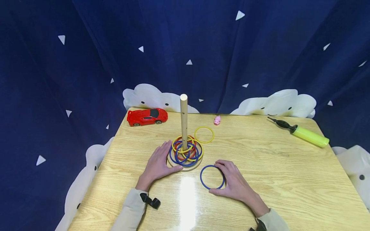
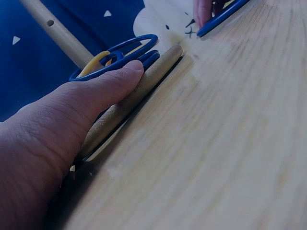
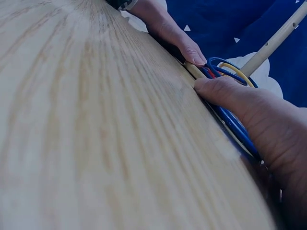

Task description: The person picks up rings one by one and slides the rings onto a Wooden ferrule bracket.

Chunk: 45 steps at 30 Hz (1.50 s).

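Observation:
A wooden ring toss stand (image 1: 184, 123) rises from a round base on the table, with several blue, red and yellow rings (image 1: 186, 150) lying in a tangle around its post. My left hand (image 1: 157, 162) grips the left side of the base, and its thumb lies along the near edge in the left wrist view. To the right of the stand, my right hand (image 1: 231, 179) holds a blue ring (image 1: 201, 179) by its right side, thumb at the near rim and fingers at the far rim. That ring lies flat or nearly so on the tabletop.
A yellow ring (image 1: 213, 136) lies just behind the stand, apart from the post. Along the back are a red toy car (image 1: 147, 117) and a small pink pig (image 1: 217, 120). A green and black hand pump (image 1: 309, 135) lies at the right. Blue curtains (image 1: 185, 32) surround the table.

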Motion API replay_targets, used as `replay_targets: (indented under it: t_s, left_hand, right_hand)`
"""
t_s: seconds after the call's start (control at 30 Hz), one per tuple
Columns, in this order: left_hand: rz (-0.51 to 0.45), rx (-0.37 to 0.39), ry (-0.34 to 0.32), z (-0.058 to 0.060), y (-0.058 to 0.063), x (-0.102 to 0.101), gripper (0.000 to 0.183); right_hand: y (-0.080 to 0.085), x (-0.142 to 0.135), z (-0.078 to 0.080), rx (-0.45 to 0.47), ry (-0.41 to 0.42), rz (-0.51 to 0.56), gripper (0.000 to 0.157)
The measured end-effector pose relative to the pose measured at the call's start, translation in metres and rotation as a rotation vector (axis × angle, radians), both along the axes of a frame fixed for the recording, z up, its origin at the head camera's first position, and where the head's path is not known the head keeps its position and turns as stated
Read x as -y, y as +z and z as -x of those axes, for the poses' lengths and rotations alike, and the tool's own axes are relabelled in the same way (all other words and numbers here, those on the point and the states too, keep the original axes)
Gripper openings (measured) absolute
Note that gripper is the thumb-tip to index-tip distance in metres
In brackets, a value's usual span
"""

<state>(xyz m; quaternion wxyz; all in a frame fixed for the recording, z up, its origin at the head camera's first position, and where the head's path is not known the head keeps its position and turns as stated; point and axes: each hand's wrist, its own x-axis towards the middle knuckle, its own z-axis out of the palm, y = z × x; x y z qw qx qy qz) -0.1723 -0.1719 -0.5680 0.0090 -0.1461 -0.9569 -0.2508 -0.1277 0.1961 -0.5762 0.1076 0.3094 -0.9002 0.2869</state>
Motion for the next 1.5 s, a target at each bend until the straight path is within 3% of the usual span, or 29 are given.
replay_targets:
  t_s: [0.17, 0.4, 1.03, 1.5]
  left_hand:
    - [0.003, 0.001, 0.001, 0.0000, 0.0001, -0.0001, 0.128]
    - [-0.001, -0.006, -0.006, 0.0011, -0.0018, -0.0018, 0.128]
    - [0.003, -0.008, 0.003, 0.0007, -0.0016, 0.0007, 0.128]
    - [-0.003, 0.001, 0.001, 0.0004, -0.0007, 0.0002, 0.129]
  right_hand:
    - [0.0003, -0.0009, 0.0005, 0.002, 0.005, 0.000, 0.102]
    - [0.0071, -0.0077, 0.0002, 0.072, 0.035, 0.018, 0.103]
    - [0.0035, -0.0043, 0.0031, 0.000, 0.044, 0.018, 0.094]
    - [0.0037, -0.0062, 0.0026, 0.002, 0.039, 0.039, 0.092]
